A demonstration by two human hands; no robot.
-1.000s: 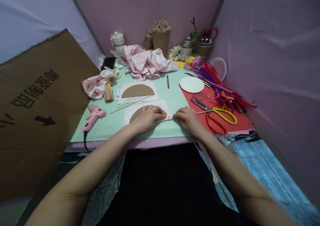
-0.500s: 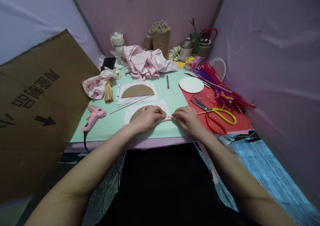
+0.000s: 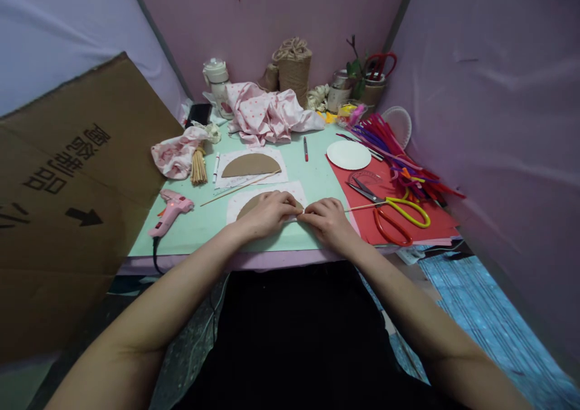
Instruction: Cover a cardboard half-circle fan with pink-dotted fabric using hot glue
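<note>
My left hand [image 3: 267, 214] presses down on a brown cardboard half-disc [image 3: 248, 205] that lies on a piece of white dotted fabric [image 3: 272, 191] at the near edge of the green table [image 3: 203, 226]. My right hand [image 3: 327, 220] is closed right beside it, its fingertips pinching the fabric's right edge over the cardboard. A thin wooden stick [image 3: 362, 205] pokes out to the right from under my right hand. A second half-disc on fabric [image 3: 251, 165] lies just behind.
A pink glue gun [image 3: 171, 212] lies at the left. Yellow and red scissors [image 3: 394, 212] rest on red paper [image 3: 426, 223] at the right, with pipe cleaners [image 3: 399, 156] and a white paper plate [image 3: 348, 154] behind. A big cardboard sheet [image 3: 67, 186] leans at the left.
My right hand has slid left along the fabric's edge until it meets my left hand. The left hand has stayed on the half-disc.
</note>
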